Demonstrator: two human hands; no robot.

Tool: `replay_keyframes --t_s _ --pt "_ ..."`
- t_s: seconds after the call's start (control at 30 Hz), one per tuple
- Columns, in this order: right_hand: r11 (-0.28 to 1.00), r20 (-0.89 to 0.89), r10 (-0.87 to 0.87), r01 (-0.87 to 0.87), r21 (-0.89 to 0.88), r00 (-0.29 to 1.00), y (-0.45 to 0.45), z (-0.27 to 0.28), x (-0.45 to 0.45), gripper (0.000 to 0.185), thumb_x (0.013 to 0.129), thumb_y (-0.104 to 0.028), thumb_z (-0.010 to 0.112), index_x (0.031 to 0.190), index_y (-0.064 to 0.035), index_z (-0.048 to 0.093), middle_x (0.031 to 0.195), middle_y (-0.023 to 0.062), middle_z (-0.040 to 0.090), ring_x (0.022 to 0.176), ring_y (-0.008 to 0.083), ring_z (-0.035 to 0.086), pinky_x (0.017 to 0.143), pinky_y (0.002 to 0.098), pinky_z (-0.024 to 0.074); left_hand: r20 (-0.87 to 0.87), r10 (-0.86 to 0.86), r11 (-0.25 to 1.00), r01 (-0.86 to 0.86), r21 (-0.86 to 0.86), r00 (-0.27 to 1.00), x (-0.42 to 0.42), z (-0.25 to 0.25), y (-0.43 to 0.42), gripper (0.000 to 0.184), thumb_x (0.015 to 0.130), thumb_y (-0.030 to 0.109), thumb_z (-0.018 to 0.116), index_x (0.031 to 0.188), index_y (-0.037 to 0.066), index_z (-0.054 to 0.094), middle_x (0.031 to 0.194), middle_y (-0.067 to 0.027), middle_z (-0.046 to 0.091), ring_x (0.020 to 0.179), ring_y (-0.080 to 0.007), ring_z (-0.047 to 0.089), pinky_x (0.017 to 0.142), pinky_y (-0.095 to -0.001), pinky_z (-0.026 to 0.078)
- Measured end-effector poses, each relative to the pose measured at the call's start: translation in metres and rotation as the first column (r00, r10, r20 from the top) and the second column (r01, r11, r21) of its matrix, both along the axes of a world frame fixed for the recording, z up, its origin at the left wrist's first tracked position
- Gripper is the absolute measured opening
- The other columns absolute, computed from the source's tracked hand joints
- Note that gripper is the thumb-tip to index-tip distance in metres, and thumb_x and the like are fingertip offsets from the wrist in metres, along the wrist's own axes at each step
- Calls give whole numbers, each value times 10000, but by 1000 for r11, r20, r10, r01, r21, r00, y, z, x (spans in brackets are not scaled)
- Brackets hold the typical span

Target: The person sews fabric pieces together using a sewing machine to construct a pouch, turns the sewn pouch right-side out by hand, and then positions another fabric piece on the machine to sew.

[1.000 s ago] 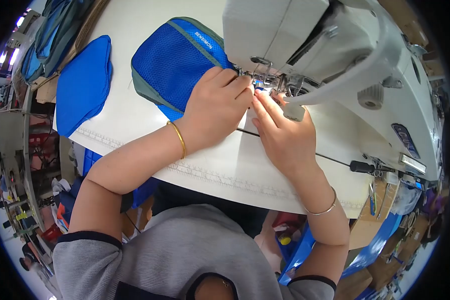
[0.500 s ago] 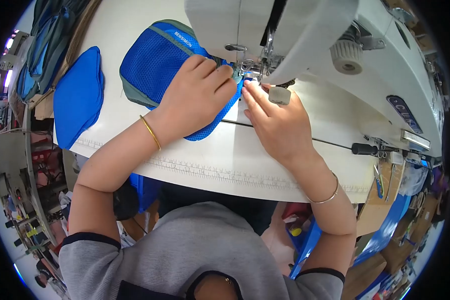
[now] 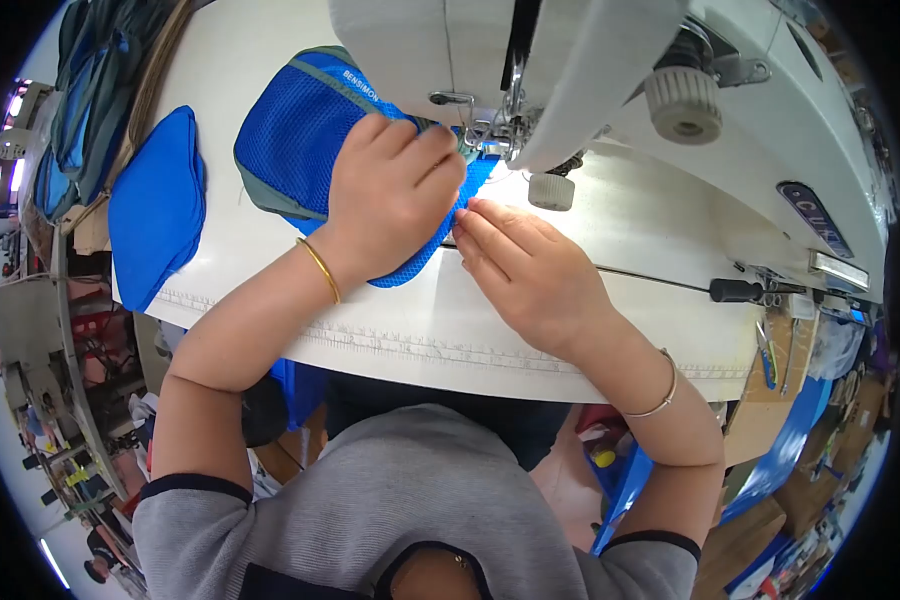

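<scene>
A blue mesh bag piece (image 3: 295, 135) with grey-green binding and a white "BENSIMON" print lies under the head of the sewing machine (image 3: 510, 110). My left hand (image 3: 395, 195) is closed on the upper part of the piece, just left of the presser foot and needle area; its fingertips are hidden. Below the foot, my right hand (image 3: 535, 270) has its fingers pressed together at the right edge of the blue mesh, pinching it; the thumb is mostly out of sight. A strip of mesh runs between both hands up to the foot.
On the left lie stacked blue fabric pieces (image 3: 155, 205), beside hanging blue and grey pieces (image 3: 95, 110). A screwdriver (image 3: 735, 290) and small snips (image 3: 767, 355) sit at the right. A printed ruler (image 3: 420, 347) runs along the table's front edge.
My right hand has moved down and left, away from the needle, to the mesh edge. My left hand stays on the piece. The camera view has shifted slightly.
</scene>
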State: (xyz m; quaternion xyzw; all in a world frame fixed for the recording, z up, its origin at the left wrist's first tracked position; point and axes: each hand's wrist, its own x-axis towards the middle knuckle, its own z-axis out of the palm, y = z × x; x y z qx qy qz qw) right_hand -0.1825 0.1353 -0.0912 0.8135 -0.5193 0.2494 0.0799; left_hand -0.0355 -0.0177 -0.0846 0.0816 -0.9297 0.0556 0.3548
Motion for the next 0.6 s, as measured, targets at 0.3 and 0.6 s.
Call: replay_keyframes --t_s 0.3,0.6 --pt "999 8 37 -37 -6 999 2 -2 5 354 810 -83 654 1109 105 680 1204 213 654 1181 341 611 1025 418 512 7 -27 990 27 -136 1000 -3 0 3 171 686 155 673 834 75 645 954 -45 653 804 -205 572 715 -349 427" --pt "997 11 78 -78 18 997 3 -1 8 358 819 -102 637 1104 110 679 1210 225 657 1206 350 603 1064 422 489 107 -47 995 37 96 993 5 8 9 215 706 95 693 912 40 716 1017 -24 697 856 -202 576 749 -337 468"
